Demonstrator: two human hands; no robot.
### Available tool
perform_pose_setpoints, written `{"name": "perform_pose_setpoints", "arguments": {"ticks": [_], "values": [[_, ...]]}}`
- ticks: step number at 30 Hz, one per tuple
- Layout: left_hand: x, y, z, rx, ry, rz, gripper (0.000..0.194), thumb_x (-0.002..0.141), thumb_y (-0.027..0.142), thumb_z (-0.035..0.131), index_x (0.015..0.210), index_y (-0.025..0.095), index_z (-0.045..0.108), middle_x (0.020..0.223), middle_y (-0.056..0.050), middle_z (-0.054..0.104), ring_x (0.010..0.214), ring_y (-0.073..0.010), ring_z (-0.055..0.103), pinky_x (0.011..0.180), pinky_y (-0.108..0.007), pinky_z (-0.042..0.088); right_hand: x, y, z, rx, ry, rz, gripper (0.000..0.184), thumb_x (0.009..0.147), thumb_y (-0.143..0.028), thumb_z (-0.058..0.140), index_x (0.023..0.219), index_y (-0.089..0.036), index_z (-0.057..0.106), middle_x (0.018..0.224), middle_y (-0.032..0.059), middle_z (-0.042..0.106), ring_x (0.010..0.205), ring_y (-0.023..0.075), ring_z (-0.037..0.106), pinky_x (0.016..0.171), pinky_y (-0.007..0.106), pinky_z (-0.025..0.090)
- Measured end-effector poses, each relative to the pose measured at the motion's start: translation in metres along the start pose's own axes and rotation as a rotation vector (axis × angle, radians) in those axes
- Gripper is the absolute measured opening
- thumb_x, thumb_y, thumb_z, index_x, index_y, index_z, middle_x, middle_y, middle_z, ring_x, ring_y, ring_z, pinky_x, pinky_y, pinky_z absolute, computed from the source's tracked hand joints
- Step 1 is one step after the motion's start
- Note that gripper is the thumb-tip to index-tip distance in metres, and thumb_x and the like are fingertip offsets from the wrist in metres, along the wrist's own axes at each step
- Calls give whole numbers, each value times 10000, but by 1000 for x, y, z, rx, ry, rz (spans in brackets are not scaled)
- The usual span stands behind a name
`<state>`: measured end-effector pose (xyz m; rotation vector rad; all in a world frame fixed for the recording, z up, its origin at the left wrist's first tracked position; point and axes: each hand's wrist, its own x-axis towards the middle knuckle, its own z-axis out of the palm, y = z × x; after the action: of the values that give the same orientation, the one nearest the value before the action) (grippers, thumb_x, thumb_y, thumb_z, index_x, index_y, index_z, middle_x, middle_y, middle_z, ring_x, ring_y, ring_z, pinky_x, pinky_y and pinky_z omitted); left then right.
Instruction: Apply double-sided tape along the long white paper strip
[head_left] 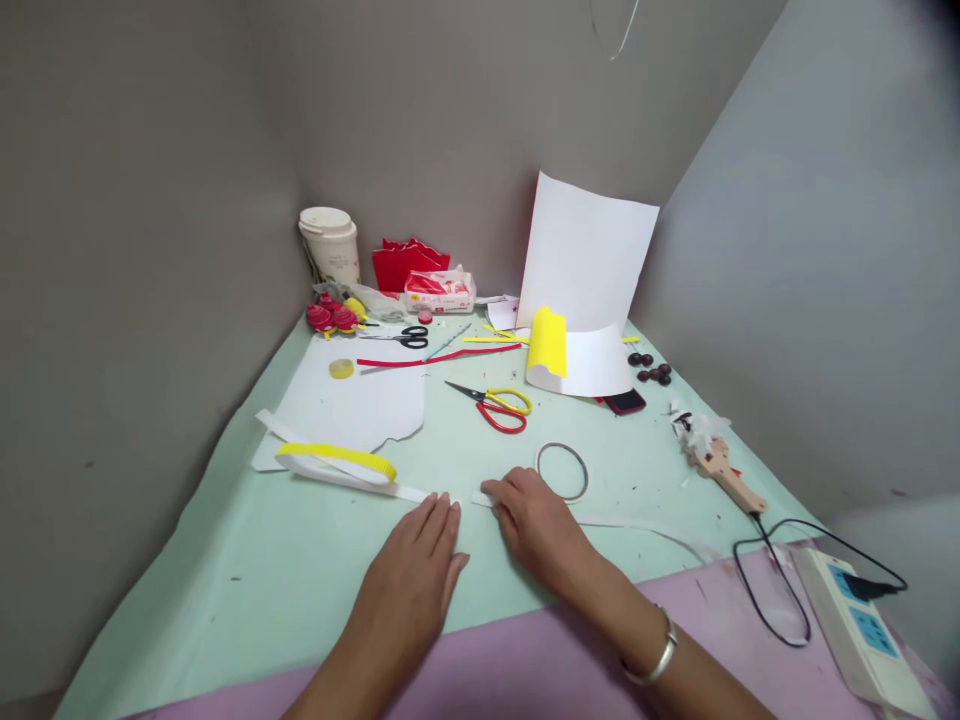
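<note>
My left hand [412, 565] lies flat with its fingers together, the fingertips pressing the end of a paper strip [337, 462] onto the table. That strip is yellow on one side and white on the other, and loops back over itself to the left. A short gap away, my right hand [538, 515] has its fingers bent down around a narrow white strip [637, 523]. One end of this strip shows past the fingertips, and the rest trails off to the right. Just behind the right hand lies a roll of white tape [562, 444].
Scissors with yellow and red handles [499, 405] lie mid-table; black-handled scissors [412, 338] rest farther back. White sheets [585, 250] lean at the back right beside a yellow roll [547, 342]. A glue gun [727, 480] and power strip [862, 630] are at right, a cup [330, 245] at back left.
</note>
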<state>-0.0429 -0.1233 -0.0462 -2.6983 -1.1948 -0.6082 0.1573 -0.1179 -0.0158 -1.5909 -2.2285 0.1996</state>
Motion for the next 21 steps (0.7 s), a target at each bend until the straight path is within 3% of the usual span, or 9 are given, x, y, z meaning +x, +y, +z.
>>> {"name": "perform_pose_setpoints", "arguments": {"ticks": [6,10,13,16,18,21], "values": [[-1,0,1,-22,-18,-17,403,949,311,429,1274,108,550,1296,-143,600,1209,-274,538,988,-411,451,17,9,-28,107,-81,42,194,846,-59,539,897,-185,677,823,44,615,814,174,571,731,304,462],[0,0,0,-17,-31,-20,399,951,306,420,1269,105,555,1287,-140,606,1196,-273,543,980,-404,456,33,17,-81,304,-4,108,105,836,-153,583,843,-199,677,831,21,657,717,141,588,665,281,480],[0,0,-2,-20,-26,-15,397,953,310,413,1268,114,555,1281,-133,611,1188,-269,549,971,-399,463,43,26,-131,559,152,223,129,863,-299,574,837,-199,651,743,-10,621,636,118,579,563,242,489],[1,0,-2,-30,-17,-26,396,944,302,431,1270,114,554,1271,-134,617,1185,-269,550,971,-396,461,45,38,-162,823,509,312,140,801,-332,654,837,-200,620,731,-23,584,603,106,584,526,236,513],[1,-1,-4,-19,-27,-23,395,929,266,437,1268,101,555,1272,-136,615,1186,-270,547,973,-389,457,40,47,-165,930,665,359,148,767,-318,692,789,-201,604,722,-29,567,637,104,588,571,250,549],[0,-1,-6,-10,-48,-14,411,889,187,422,1267,98,556,1290,-129,605,1193,-262,541,978,-379,452,18,61,-143,992,770,468,192,733,-315,732,757,-190,587,736,-28,564,679,103,589,655,280,583]]}}
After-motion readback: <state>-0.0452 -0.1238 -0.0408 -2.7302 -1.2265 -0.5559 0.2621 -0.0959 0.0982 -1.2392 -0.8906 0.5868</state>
